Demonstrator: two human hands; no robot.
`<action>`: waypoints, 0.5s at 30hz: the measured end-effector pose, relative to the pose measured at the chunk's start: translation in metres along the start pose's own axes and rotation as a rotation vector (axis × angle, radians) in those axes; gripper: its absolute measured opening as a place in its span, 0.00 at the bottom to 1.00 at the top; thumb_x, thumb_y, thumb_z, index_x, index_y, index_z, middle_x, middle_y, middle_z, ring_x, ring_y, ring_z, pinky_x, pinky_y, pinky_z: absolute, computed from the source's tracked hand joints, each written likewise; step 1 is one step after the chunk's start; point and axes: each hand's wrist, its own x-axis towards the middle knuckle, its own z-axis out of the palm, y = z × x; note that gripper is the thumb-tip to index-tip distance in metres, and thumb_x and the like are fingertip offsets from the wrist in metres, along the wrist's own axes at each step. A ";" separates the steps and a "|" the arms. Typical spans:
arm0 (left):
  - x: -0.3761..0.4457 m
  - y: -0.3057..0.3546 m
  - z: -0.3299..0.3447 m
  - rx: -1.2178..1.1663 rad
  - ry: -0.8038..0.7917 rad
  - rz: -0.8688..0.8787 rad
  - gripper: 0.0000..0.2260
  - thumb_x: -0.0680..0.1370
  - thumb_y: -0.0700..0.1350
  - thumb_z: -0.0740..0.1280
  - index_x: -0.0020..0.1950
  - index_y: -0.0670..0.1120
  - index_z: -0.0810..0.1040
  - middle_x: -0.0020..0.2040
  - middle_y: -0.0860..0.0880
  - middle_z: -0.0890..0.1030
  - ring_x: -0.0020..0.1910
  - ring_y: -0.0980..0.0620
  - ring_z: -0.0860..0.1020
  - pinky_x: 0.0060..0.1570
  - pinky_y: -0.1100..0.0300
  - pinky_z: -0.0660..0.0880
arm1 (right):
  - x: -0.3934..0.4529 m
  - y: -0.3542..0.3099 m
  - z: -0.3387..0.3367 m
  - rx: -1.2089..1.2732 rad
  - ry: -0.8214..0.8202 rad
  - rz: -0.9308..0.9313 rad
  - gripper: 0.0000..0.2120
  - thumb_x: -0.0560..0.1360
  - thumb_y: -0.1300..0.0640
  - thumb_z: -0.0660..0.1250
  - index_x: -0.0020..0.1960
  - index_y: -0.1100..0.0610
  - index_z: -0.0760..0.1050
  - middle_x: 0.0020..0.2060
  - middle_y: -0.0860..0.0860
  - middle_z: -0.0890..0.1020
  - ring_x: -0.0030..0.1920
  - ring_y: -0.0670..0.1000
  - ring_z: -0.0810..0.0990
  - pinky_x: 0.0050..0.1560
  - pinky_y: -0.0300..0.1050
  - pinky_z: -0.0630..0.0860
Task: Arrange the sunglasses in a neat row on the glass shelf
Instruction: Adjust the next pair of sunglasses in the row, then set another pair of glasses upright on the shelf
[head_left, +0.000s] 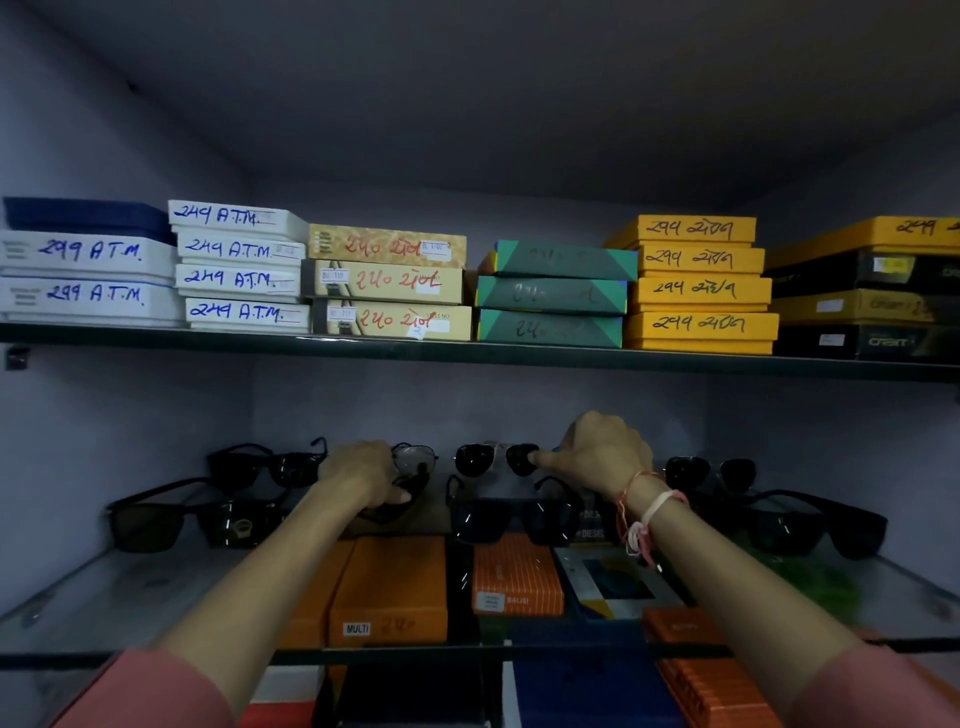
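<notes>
**Two hands at the back row of sunglasses**

Two rows of sunglasses sit on the glass shelf (130, 592), and we are reaching into the far one with both hands. Our right hand (605, 454) is nearest the round dark-lensed pair (496, 458) at the middle of the back row: the index finger points left and touches that pair's right lens, the other fingers curled in, so the grip is narrow and pinches nothing that we can see. The pair lies directly left of that fingertip, its long axis running left to right along the shelf, so a sideways nudge looks like the move that would line it up.

Our left hand (363, 475) is closed over a dark frame (400, 493) just below a clear-lensed wire pair (415, 457); the fingers hide most of it, and we cannot tell whether it is lifted or resting on the glass.

Further pairs stand apart: black square frames far left (265, 465), a brown-lensed pair (192, 522) in front, a large black pair (511, 514) in the centre front, and more dark pairs to the right (709, 473), partly behind our right wrist. Dim light blurs the temples. Orange boxes (389, 592) show through the glass from below.
</notes>
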 end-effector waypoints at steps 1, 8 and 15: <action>-0.002 -0.002 0.003 0.017 0.010 0.007 0.19 0.75 0.53 0.70 0.60 0.41 0.77 0.57 0.43 0.81 0.55 0.45 0.80 0.53 0.54 0.78 | -0.001 -0.003 0.002 0.009 0.020 -0.006 0.26 0.64 0.34 0.71 0.40 0.58 0.79 0.46 0.56 0.84 0.49 0.59 0.83 0.42 0.45 0.75; -0.014 -0.030 -0.005 0.086 0.244 0.046 0.12 0.80 0.47 0.62 0.56 0.43 0.80 0.57 0.42 0.81 0.55 0.42 0.80 0.48 0.52 0.75 | -0.008 -0.038 0.011 0.131 0.052 -0.200 0.13 0.70 0.48 0.71 0.49 0.54 0.84 0.49 0.55 0.86 0.51 0.58 0.83 0.49 0.48 0.79; -0.025 -0.060 -0.030 -0.394 0.321 0.203 0.09 0.79 0.48 0.65 0.47 0.47 0.84 0.49 0.46 0.85 0.51 0.44 0.81 0.52 0.51 0.78 | -0.004 -0.082 0.032 0.226 -0.197 -0.488 0.18 0.74 0.53 0.70 0.62 0.57 0.80 0.61 0.54 0.83 0.60 0.52 0.81 0.65 0.43 0.74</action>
